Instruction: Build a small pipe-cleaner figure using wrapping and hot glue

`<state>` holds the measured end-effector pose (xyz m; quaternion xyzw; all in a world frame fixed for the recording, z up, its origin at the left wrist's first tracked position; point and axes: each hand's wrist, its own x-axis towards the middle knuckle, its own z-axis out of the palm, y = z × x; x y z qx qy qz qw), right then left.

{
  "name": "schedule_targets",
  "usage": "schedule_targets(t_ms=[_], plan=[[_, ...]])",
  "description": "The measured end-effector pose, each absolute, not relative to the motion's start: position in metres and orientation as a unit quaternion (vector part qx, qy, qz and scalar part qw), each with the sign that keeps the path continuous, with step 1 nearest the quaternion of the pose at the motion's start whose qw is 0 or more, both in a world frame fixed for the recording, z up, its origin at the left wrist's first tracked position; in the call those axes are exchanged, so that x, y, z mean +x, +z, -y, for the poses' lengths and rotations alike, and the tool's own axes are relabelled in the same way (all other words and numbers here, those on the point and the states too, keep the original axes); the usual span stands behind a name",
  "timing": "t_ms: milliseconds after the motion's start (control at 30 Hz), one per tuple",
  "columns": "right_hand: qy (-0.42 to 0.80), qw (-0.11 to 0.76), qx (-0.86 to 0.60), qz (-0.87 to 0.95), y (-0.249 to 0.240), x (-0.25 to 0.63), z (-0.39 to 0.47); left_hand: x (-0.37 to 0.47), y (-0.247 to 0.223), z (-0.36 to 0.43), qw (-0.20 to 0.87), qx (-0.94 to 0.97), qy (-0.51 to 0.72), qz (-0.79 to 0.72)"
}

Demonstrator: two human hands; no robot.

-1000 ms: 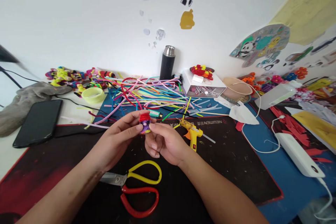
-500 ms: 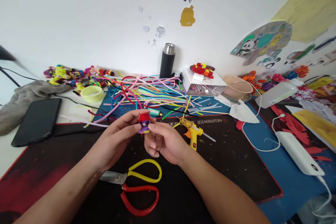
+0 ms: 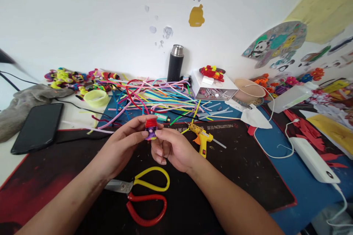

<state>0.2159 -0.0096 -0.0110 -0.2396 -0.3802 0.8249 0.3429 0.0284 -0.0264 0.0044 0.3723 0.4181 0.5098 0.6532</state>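
Between my hands is a small fuzzy pipe-cleaner figure [image 3: 151,129], red on top, purple in the middle, with a bit of yellow at its base. My left hand [image 3: 127,137] pinches it from the left with thumb and fingers. From the right, my right hand [image 3: 172,146] grips its lower edge between thumb and forefinger, the other fingers curled. Below my hands, scissors [image 3: 147,196] with one yellow and one red handle lie on the black mat [image 3: 237,176]; my left forearm partly hides their blades. A yellow hot glue gun [image 3: 202,139] rests right of my right hand.
Loose pipe cleaners [image 3: 154,95] in many colours spread behind my hands. A black thermos [image 3: 175,64] and a white box [image 3: 213,86] stand by the wall. A phone [image 3: 37,128] and a roll of pale yellow tape [image 3: 96,98] lie left. At right are a white power bank [image 3: 314,159] and cables.
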Motion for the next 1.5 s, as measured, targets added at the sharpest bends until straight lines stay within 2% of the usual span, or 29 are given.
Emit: schedule_targets(t_ms=[800, 967, 1100, 1500], plan=[[0.823, 0.337, -0.258, 0.378, -0.006, 0.214, 0.011, 0.029, 0.007, 0.028, 0.651, 0.376, 0.511, -0.417], [0.826, 0.348, -0.255, 0.362, -0.005, 0.215, 0.011, 0.021, 0.01, 0.028, 0.655, 0.454, 0.468, -0.381], [0.827, 0.347, -0.253, 0.363, -0.006, 0.217, 0.01, 0.019, 0.013, 0.028, 0.624, 0.501, 0.444, -0.403], [0.822, 0.35, -0.273, 0.356, -0.012, 0.215, 0.007, 0.025, 0.006, 0.025, 0.507, 0.52, 0.486, -0.487]])
